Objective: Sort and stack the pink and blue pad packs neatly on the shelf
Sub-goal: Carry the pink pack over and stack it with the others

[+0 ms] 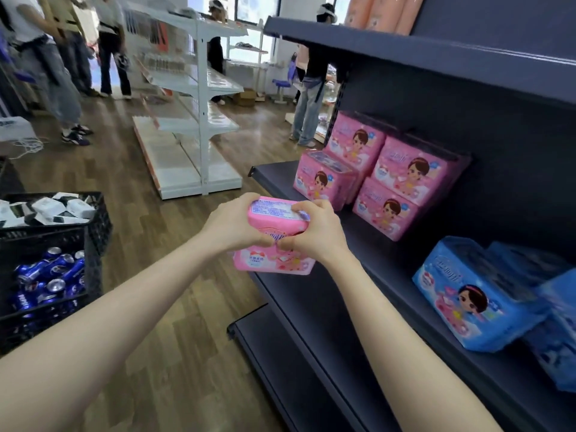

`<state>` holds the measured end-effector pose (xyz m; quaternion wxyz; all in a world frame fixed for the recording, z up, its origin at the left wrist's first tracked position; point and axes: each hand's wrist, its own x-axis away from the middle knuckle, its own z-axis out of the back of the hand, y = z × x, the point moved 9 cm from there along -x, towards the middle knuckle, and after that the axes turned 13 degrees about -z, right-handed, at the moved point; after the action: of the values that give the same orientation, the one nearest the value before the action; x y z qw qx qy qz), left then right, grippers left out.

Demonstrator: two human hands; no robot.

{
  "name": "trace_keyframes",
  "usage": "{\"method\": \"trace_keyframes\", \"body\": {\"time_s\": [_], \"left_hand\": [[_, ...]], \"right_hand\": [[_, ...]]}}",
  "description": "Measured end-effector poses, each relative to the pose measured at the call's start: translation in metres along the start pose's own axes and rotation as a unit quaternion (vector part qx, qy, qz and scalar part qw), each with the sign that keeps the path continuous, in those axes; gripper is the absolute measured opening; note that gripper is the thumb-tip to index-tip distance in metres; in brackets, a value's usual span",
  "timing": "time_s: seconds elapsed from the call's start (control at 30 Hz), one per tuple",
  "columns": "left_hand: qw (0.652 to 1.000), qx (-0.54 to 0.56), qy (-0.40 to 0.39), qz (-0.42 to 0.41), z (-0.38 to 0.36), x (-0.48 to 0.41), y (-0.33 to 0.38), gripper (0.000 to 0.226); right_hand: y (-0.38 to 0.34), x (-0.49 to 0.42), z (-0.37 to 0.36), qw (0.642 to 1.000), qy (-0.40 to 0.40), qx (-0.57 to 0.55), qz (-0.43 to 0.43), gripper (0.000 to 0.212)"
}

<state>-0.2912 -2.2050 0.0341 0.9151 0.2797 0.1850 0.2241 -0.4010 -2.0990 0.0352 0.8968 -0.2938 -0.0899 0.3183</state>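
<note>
1. Two bare forearms reach forward from the bottom edge, over the brown wood-plank floor (174, 307) and the front edge of the dark navy metal shelf (392, 263).
2. The left hand (233, 227) and the right hand (318, 236) face each other, fingers curled, and grip two soft pink plastic pad packs between them. The upper pink pack (274, 218) shows its printed label side up. The lower pink pack (268, 261) sits under it, touching it, with its cartoon front towards the camera. Both are held in the air just off the shelf's front edge, not resting on it.
3. On the same shelf board to the right lie soft blue plastic pad packs (467, 294), the front one tilted, others crowded behind it and blurred.
4. On the floor to the left stands a black plastic lattice crate (93, 260) full of blue drink cans (50, 275).
5. Farther along the shelf, beyond the hands, four more pink pad packs with a cartoon girl (411, 171) are stacked in two leaning columns against the back panel, well apart from the blue ones.
6. Behind the can crate, a second black crate (101, 218) holds white packets (46, 210).
7. Across the aisle stands a white metal shelving unit (202, 126).
8. Several people (56, 73) stand at the far side of the room.
</note>
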Motion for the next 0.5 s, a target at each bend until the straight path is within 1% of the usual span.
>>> {"method": "trace_keyframes", "body": {"time_s": [0.27,0.5], "left_hand": [[0.992,0.017,-0.030,-0.122,-0.022,-0.082,0.063,0.090],[0.974,0.049,-0.075,-0.206,-0.058,-0.121,0.111,0.088]], "right_hand": [[0.032,-0.032,0.074,0.995,0.089,0.013,-0.050,0.077],[0.074,-0.036,0.116,0.982,0.148,0.034,-0.115,0.075]]}}
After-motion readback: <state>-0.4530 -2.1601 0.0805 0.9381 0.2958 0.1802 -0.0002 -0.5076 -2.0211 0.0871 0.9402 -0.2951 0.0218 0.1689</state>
